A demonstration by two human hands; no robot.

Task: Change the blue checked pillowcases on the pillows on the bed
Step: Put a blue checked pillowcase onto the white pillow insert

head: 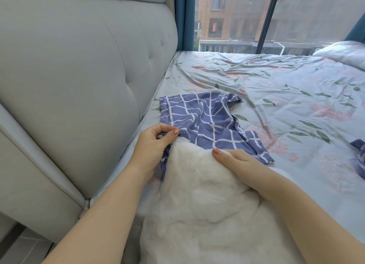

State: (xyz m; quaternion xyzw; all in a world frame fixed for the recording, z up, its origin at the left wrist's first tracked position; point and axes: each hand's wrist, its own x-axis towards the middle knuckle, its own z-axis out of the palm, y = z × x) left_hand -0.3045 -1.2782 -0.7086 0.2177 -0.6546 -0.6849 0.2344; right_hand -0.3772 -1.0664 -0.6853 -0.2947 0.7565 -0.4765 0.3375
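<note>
Head view, places taken from the white pillow (197, 204). The pillow is bare and lies in the near foreground on the floral sheet (286, 89), its far corner just at the mouth of the blue checked pillowcase (207, 121). The pillowcase lies flat, limp and rumpled just beyond that corner. Padded headboard (79, 85) to the pillow's left. Left hand (156, 143) sits at the pillow's far-left corner, thumb and fingertips pinching the pillowcase's open edge. Right hand (237, 159) sits on the pillow's far-right corner, thumb laid on top and fingers hidden past the edge; reads as a grip on the stuffing. A second blue checked cloth (359, 155) lies well to the pillow's right at the frame edge, only partly in view. Window (237, 16) far beyond. Progress, as judged: this pillow is almost wholly outside its case. I cannot tell whether the case is coming off or going on. No dressed pillow in view, so most of the job looks undone.
</note>
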